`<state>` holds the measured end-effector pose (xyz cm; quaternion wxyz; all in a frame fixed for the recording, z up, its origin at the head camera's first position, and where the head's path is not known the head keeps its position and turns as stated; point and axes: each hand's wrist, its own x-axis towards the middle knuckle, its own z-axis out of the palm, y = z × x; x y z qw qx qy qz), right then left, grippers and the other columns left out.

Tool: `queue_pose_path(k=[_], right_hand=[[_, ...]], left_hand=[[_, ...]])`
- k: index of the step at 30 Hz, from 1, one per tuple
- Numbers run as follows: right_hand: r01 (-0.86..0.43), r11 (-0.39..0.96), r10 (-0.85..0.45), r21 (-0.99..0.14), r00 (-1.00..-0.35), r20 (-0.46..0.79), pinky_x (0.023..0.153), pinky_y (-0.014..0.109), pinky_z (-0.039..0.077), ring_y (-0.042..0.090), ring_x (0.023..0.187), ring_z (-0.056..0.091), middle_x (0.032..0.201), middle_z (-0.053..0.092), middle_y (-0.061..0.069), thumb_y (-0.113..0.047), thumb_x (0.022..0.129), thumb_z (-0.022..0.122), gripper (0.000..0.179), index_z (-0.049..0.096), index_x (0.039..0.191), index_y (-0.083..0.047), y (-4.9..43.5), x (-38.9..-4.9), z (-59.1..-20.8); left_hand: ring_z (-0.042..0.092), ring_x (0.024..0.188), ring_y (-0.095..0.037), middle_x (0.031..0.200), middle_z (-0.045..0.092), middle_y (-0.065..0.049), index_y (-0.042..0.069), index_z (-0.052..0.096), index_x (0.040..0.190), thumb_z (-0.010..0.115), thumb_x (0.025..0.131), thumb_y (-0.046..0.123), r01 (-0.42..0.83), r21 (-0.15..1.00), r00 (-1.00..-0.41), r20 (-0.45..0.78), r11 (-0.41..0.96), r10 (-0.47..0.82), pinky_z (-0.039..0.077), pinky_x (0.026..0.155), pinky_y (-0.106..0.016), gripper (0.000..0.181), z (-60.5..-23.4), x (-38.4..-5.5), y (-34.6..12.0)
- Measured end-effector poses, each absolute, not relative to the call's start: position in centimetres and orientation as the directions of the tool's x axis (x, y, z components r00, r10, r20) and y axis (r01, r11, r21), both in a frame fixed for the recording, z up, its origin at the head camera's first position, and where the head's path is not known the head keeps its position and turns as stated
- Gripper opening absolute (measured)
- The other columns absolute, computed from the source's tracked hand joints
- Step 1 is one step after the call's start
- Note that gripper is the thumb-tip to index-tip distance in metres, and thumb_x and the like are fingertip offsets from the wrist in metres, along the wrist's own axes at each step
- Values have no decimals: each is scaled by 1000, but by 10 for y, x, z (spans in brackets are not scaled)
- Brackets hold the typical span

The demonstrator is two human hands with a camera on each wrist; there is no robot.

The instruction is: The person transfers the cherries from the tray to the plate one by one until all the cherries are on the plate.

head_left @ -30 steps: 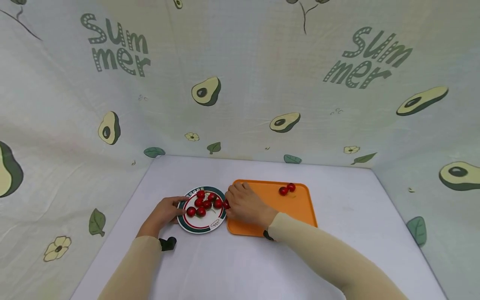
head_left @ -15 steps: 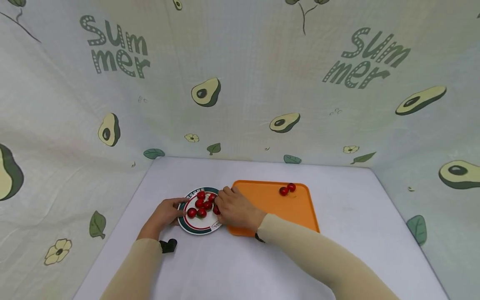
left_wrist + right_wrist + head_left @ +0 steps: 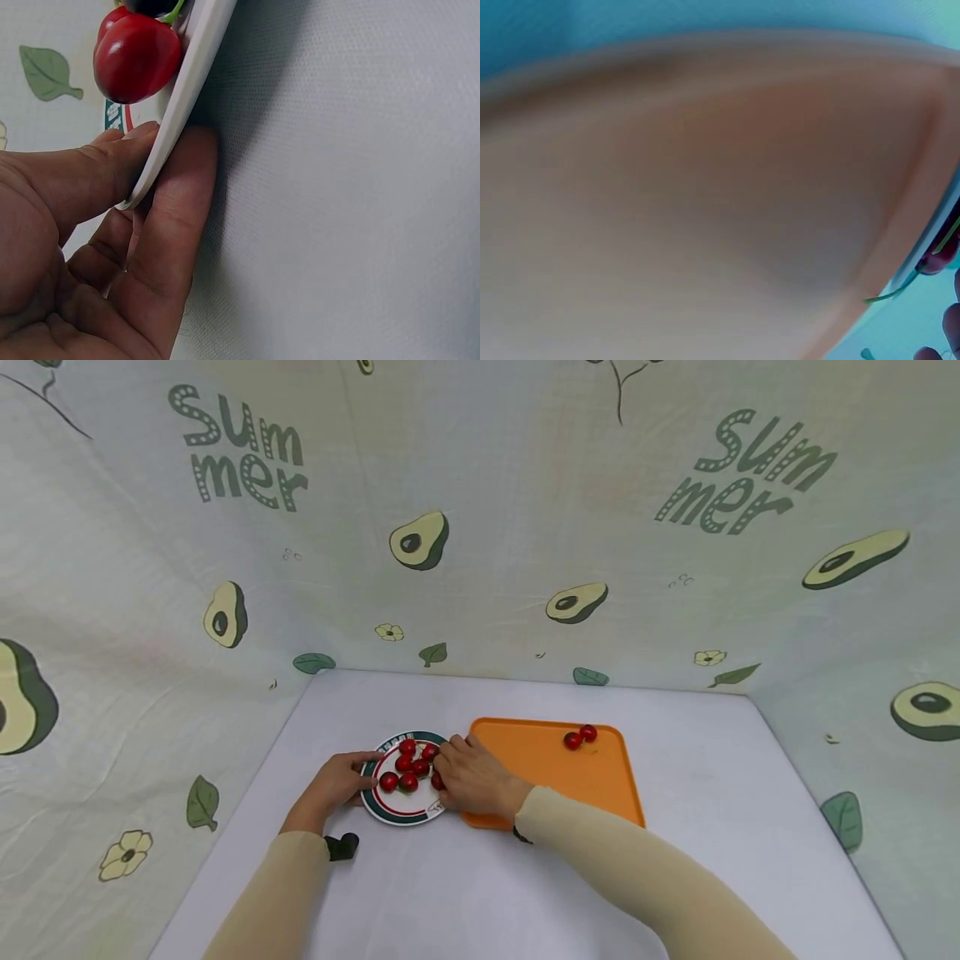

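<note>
In the head view a white plate [image 3: 393,803] with a green band holds several red cherries [image 3: 405,763]. My left hand [image 3: 339,783] grips the plate's left rim; the left wrist view shows the thumb on top and fingers underneath. Above the plate's right edge is my right hand [image 3: 474,777], its fingers curled by a cherry [image 3: 437,781] that it appears to pinch. Part of that cherry is covered by the hand. At the right wrist view's edge, fingertips [image 3: 951,327] show near a dark cherry [image 3: 939,256] with a green stem.
An orange tray [image 3: 540,760] lies right of the plate, partly under my right forearm. Two cherries [image 3: 581,737] sit near its far right corner. Both stand on a white table [image 3: 420,893], backed by a cloth wall [image 3: 495,527] printed with avocados.
My right hand has moved left from the tray's edge to over the plate's right side, carrying a cherry. My left hand keeps its hold on the rim.
</note>
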<state>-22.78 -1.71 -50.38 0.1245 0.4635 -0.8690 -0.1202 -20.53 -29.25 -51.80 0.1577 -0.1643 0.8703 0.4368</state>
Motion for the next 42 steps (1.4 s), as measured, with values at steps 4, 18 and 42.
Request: queue_pose_path(k=[4, 18, 42], right_hand=[[-781, 531, -841, 330, -533, 91, 92, 34, 44, 20, 107, 51, 116, 62, 1, -55, 103, 55, 47, 65, 124, -14, -19, -228, -507], [-765, 582, -810, 277, -577, 109, 93, 34, 44, 21, 111, 50, 122, 63, 2, -59, 102, 59, 53, 65, 129, -13, -16, -232, -507], [-611, 789, -603, 69, -748, 276, 104, 55, 45, 37, 122, 53, 132, 61, 17, -40, 98, 75, 56, 62, 135, -1, 139, -270, -495]], left_hand=[[60, 90, -24, 126, 55, -21, 15, 63, 147, 75, 96, 8, -425, 710, -896, -419, 562, -148, 56, 65, -28, 53, -518, -205, -292], [62, 86, -22, 119, 57, -19, 14, 64, 146, 75, 96, 8, -405, 708, -902, -411, 579, -129, 58, 65, -29, 52, -516, -210, -291], [61, 83, -22, 133, 54, -24, 14, 59, 151, 73, 99, 13, -404, 702, -900, -420, 587, -116, 57, 68, -29, 55, -514, -203, -291]])
